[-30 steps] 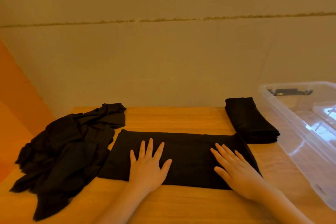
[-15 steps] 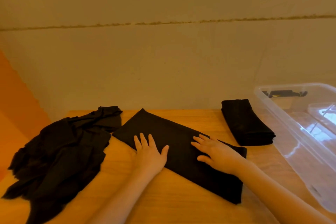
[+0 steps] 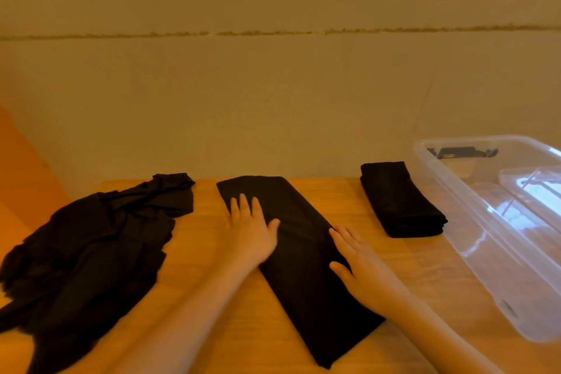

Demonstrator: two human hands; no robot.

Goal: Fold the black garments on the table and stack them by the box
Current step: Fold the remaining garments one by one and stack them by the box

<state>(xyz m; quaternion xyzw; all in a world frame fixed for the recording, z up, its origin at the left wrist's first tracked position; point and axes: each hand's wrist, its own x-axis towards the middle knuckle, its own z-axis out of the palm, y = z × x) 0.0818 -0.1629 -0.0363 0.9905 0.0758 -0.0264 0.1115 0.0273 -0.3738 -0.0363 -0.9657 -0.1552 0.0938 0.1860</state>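
A half-folded black garment lies as a long strip on the wooden table, running from the far middle toward me and to the right. My left hand rests flat on its far left part, fingers straight. My right hand presses flat on its right edge. A stack of folded black garments sits just left of the clear plastic box. A heap of unfolded black garments covers the table's left side.
The clear box stands along the right edge of the table, with a black latch at its far end. A pale wall rises right behind the table. An orange surface shows at the left.
With both hands flat on it, the strip has turned clockwise from lying crosswise to running away from me. My left hand moved toward its far end; my right hand shifted toward me at its right edge.
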